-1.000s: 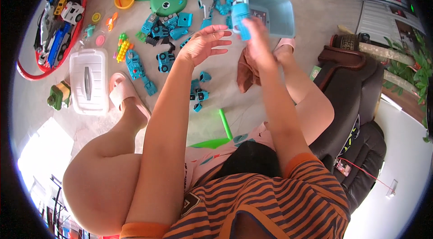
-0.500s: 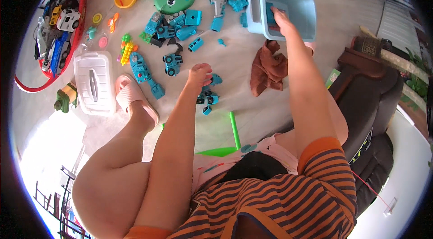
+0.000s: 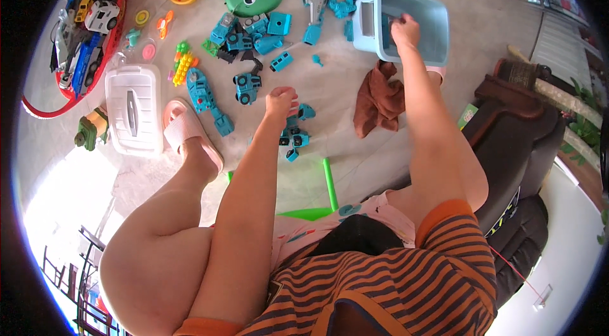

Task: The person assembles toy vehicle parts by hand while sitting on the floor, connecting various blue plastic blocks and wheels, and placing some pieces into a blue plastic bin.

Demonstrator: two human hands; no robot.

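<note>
Blue toy pieces [image 3: 293, 133] under left hand [image 3: 280, 100]; right hand [image 3: 405, 30] inside bin [image 3: 438, 22].

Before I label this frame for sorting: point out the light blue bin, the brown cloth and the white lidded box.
light blue bin [image 3: 438, 19]: head view, right wall.
brown cloth [image 3: 379, 100]: head view, middle folds.
white lidded box [image 3: 132, 109]: head view, lid centre.

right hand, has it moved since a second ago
Yes. The right hand was raised beside the light blue bin, holding a blue piece; now it reaches down inside it.
</note>
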